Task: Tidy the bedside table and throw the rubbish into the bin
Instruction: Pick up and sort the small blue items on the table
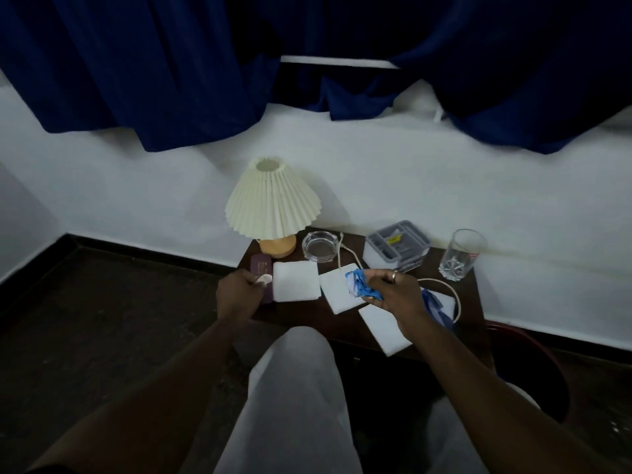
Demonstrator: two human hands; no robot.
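The dark wooden bedside table (307, 316) stands against the white wall. My left hand (239, 292) hovers over its left edge, pinching a small pale round scrap (264, 279). My right hand (393, 292) is closed on a crumpled blue and white wrapper (359, 285) above the middle of the table. Three white napkins lie flat: one at the left (295, 280), one in the middle (337, 292), one at the front right (386, 328). Another blue wrapper (434, 307) lies by my right wrist. A dark red bin (533, 364) sits on the floor at the right, partly hidden by my arm.
A pleated cream lamp (272, 203), a glass ashtray (319, 248), a clear box with a grey tray (398, 244) and a drinking glass (460, 254) line the table's back. A maroon case (261, 268) lies at the left, a cream cord (455, 295) at the right. My knees (294, 388) are in front.
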